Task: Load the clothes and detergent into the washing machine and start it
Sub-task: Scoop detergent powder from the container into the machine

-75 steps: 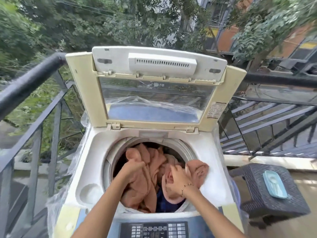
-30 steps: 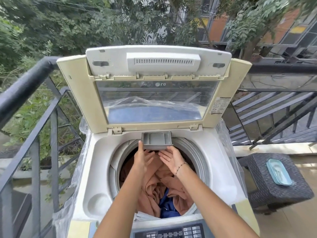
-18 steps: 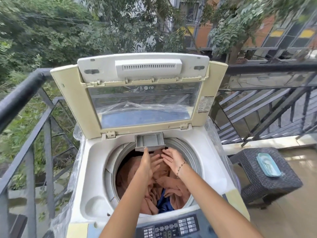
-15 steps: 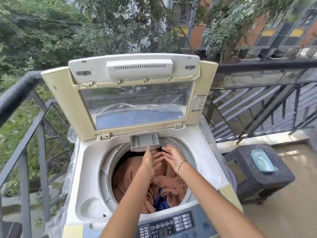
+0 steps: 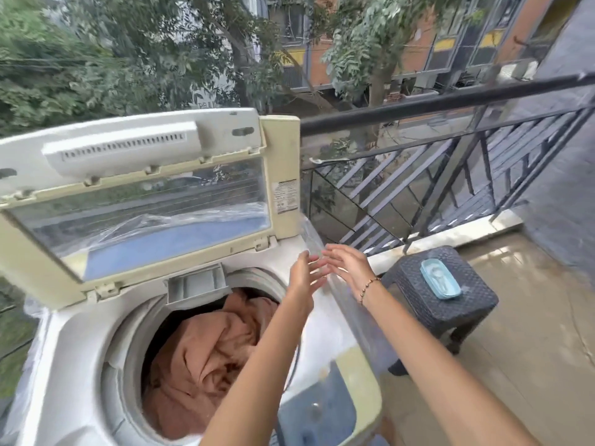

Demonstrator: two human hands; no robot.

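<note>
Head view: left hand (image 5: 302, 275), right hand (image 5: 346, 262) leaving pulled-out drawer (image 5: 196, 283), swinging toward stool (image 5: 450, 304), fingers spread, empty; clothes (image 5: 209, 349) in, detergent probably coming next.

- The washing machine (image 5: 80, 365) stands with its lid (image 5: 280, 175) raised upright
- A grey detergent drawer (image 5: 196, 281) juts out over the back rim of the drum
- Peach-coloured clothes (image 5: 206, 358) lie bunched inside the drum
- The left hand (image 5: 304, 272) and right hand (image 5: 349, 263) hover close together above the machine's right rear corner, fingers straight, holding nothing
- A beaded bracelet (image 5: 368, 286) circles the right wrist
- To the right, a dark woven stool (image 5: 463, 304) carries a light blue container (image 5: 439, 278)
- A black railing (image 5: 450, 98) runs behind
</note>
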